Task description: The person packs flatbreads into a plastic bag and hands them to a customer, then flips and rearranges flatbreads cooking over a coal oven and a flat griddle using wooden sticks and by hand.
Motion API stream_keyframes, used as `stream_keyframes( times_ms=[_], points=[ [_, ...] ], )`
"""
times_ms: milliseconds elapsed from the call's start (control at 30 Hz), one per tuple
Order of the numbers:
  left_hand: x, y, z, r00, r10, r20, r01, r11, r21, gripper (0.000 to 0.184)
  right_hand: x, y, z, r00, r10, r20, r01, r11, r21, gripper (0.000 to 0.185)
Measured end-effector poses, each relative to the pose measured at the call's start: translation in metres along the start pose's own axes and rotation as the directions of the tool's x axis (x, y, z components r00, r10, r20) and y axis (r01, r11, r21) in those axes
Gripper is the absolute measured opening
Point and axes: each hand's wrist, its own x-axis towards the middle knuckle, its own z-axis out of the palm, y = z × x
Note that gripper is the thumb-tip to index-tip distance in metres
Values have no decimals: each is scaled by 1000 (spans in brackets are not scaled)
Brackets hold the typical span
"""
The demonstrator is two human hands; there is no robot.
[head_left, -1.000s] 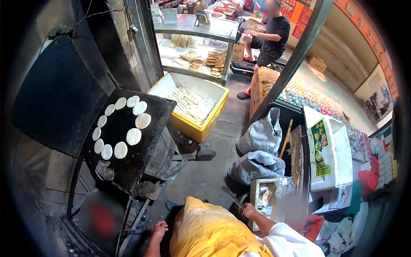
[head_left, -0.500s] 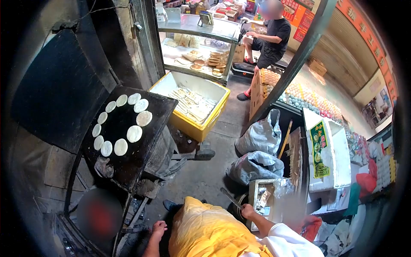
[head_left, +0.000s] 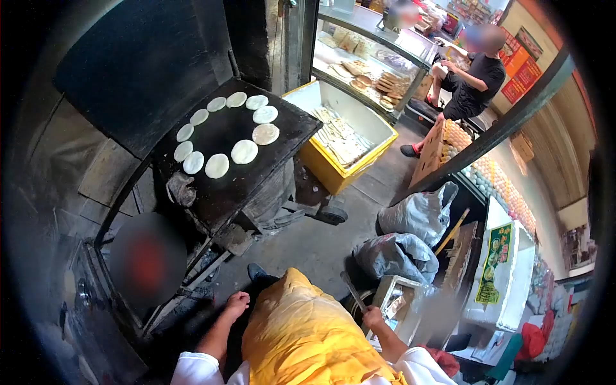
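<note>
My right hand (head_left: 371, 317) is wrapped round a long, narrow, straight grey tool (head_left: 353, 290), slanting far and left, while my left hand (head_left: 237, 304) curls nearly closed, seemingly empty.

Dough rounds (head_left: 244, 152) are lying in a ring on the griddle (head_left: 221, 142). To its right, a box (head_left: 321, 168) is standing before the display case (head_left: 378, 29). Two sacks (head_left: 420, 215) are standing farther right, one behind the other.
</note>
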Motion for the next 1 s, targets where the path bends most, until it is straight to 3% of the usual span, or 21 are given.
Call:
stream_keyframes(
  times_ms=[100,167,300,367,700,1000],
  points=[
    [3,-9,3,999,44,23,-43,998,-36,20,-19,-33,-20,999,-18,-28,15,995,-99,20],
    [-3,-3,4,1000,-13,7,13,998,64,20,-25,-48,-30,1000,21,-10,-21,997,-69,20],
    [20,-37,2,999,48,25,-49,998,40,19,-32,-65,-37,999,31,11,-30,994,-103,21],
    [33,-57,1,998,59,37,-60,998,17,18,-32,-70,-38,991,132,24,-130,990,-57,24],
    [13,-10,1,1000,-15,16,15,999,29,20,-31,-71,-33,998,57,38,-52,992,-118,26],
    [22,-20,-3,1000,19,12,-19,999,31,16,-43,-84,-37,983,174,60,-169,983,-75,25]
  ],
)
